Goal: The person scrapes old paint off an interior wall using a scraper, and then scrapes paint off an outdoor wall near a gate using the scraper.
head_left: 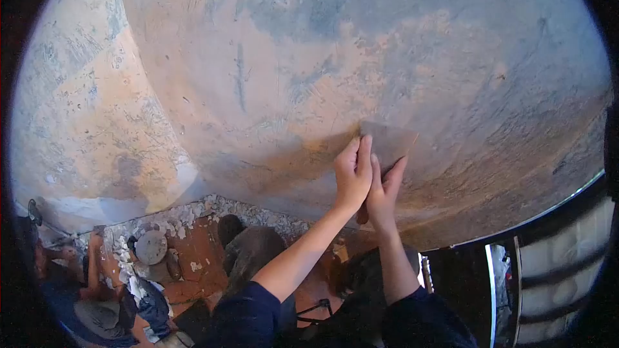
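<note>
Both of my hands are together in front of the wall (290, 90), closed around one wide-bladed scraper (390, 140). My left hand (353, 177) is wrapped at the left of the tool, its index finger stretched up along the blade. My right hand (384, 193) presses in from the right, fingers pointing up over the blade. The grey blade lies at or very near the wall surface. A bit of brown handle (363, 214) shows below my hands. The wall is patchy, with blue-grey, pinkish and ochre areas, scratches and rough dark plaster at lower right.
Flakes of debris (222, 206) lie along the wall's foot on a reddish floor (196, 254). A round, pale container or lid (151, 247) stands at lower left. Another person (84, 283) is crouched there. At lower right is a window-like framed opening (561, 277).
</note>
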`<state>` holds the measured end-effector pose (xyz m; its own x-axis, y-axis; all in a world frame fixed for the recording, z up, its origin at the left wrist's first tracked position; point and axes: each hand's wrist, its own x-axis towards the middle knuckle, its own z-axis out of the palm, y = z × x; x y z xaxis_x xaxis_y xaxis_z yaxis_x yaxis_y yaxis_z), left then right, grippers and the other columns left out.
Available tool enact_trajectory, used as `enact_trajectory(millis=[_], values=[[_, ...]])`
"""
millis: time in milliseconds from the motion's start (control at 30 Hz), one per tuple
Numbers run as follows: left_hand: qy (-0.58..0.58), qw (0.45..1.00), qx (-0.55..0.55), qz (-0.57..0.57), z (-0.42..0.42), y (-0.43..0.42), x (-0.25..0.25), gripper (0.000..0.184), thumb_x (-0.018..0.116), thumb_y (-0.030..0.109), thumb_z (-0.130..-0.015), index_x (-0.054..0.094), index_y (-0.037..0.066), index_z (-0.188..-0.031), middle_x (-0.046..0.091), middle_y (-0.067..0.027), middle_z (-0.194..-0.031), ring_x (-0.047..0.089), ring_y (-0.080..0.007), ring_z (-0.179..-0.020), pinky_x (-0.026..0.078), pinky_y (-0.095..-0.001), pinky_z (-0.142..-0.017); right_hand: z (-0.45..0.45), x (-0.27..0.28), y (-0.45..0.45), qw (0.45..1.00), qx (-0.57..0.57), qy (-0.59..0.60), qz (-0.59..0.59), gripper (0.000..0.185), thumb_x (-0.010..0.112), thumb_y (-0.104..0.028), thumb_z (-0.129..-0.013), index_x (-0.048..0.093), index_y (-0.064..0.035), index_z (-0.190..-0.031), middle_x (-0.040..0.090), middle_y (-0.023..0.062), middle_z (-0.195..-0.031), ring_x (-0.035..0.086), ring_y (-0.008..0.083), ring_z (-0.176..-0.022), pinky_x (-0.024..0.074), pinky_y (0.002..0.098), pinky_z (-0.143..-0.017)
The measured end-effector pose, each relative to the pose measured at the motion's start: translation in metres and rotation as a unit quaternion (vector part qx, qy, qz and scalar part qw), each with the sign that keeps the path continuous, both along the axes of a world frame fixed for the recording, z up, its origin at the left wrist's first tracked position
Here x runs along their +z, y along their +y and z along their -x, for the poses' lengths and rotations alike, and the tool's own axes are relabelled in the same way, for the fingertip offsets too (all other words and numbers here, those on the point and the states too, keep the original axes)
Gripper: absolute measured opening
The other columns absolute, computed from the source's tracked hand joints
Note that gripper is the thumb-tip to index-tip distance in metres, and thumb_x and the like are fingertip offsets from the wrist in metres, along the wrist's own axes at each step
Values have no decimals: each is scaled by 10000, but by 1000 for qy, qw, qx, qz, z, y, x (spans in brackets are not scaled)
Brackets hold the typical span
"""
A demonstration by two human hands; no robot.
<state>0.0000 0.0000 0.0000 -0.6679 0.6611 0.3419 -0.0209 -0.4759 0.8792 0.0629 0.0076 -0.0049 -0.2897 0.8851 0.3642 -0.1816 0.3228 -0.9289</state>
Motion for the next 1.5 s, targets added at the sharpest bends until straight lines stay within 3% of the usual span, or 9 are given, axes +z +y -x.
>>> enact_trajectory(millis=[67, 167, 700, 767, 833, 867, 1100, 1167, 1500], values=[[9, 1000, -17, 16, -4, -1, -13, 315, 473, 221, -943, 426, 25, -702, 349, 27, -610, 318, -53, -605, 293, -246, -510, 0, -14, -4, 995, -82, 10, -48, 544, 518, -109, -907, 211, 40, -1330, 402, 170, -1261, 409, 199, -1135, 321, 318, -971], [7, 1000, 17, 14, -16, 3, -9, 327, 469, 228, -946, 420, 27, -693, 344, 40, -609, 314, -51, -596, 286, -255, -501, -15, 0, 0, 997, -62, -22, -47, 511, 515, -109, -908, 240, 56, -1305, 410, 179, -1244, 411, 210, -1126, 324, 327, -967], [-21, 999, -19, -15, -2, 3, 5, 331, 475, 235, -947, 430, 50, -676, 350, 56, -607, 312, -29, -599, 283, -223, -506, -2, 12, -5, 998, -49, -15, -34, 585, 516, -117, -908, 175, 77, -1342, 360, 198, -1305, 368, 238, -1192, 283, 341, -1008], [-16, 1000, -19, -16, -2, 5, -6, 325, 476, 227, -946, 432, 44, -680, 362, 55, -615, 321, -33, -599, 289, -227, -507, 1, -6, -2, 992, -107, -20, -57, 610, 517, -123, -909, 151, 90, -1349, 354, 204, -1314, 370, 236, -1193, 279, 336, -1011], [10, 1000, -6, 3, -3, -1, -10, 325, 475, 221, -945, 432, 34, -682, 376, 43, -618, 332, -44, -599, 299, -233, -512, -6, -19, -2, 995, -90, -23, -32, 613, 516, -124, -910, 147, 93, -1349, 350, 205, -1321, 366, 235, -1199, 277, 335, -1014], [13, 1000, 10, -4, -6, -1, -11, 326, 484, 203, -933, 449, -11, -689, 404, -70, -552, 350, -96, -554, 325, -298, -490, -8, -22, -1, 997, -76, -25, -5, 616, 514, -125, -911, 142, 96, -1350, 345, 206, -1327, 362, 234, -1204, 275, 334, -1016], [7, 999, 23, -22, -3, 6, 10, 330, 482, 211, -933, 458, -12, -691, 409, -76, -544, 354, -97, -541, 328, -298, -488, -3, 11, 3, 997, -57, -42, -42, 614, 507, -98, -907, 135, 57, -1370, 330, 193, -1340, 356, 238, -1209, 273, 344, -1018], [19, 1000, 5, 0, -4, 0, -1, 323, 482, 220, -939, 449, 8, -698, 367, 16, -592, 334, -63, -594, 309, -258, -506, -2, -12, 3, 996, -71, 10, -49, 610, 503, -79, -903, 136, 31, -1378, 343, 177, -1328, 370, 235, -1196, 282, 340, -1012], [3, 1000, 2, -18, -4, 8, 2, 319, 467, 227, -947, 446, 27, -699, 369, 34, -607, 332, -60, -605, 301, -248, -513, -6, 10, 4, 995, -63, -52, -49, 536, 505, -76, -901, 215, 26, -1340, 395, 173, -1272, 400, 222, -1157, 307, 331, -985]])
